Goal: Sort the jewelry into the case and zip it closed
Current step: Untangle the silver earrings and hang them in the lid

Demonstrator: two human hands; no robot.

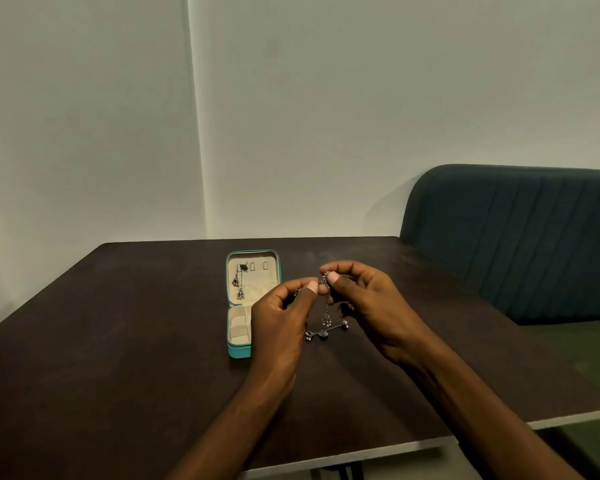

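Both hands' fingers point(312, 286) around dangling earring point(326, 306)

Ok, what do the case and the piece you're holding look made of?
Case: teal shell, probably faux leather, smooth and matte; cream lining looks velvety. Held piece: darkened silver-tone metal chain with small dangling beads, pinched between both hands, left and right. Exact metal unclear.

A small teal jewelry case point(239, 352) lay open at the frame's centre, its cream lid point(253, 277) flat and carrying a dangling pair of earrings point(239, 284). Just right of it a thin chain point(326, 306) hung vertically above another silver piece point(323, 332) on the table
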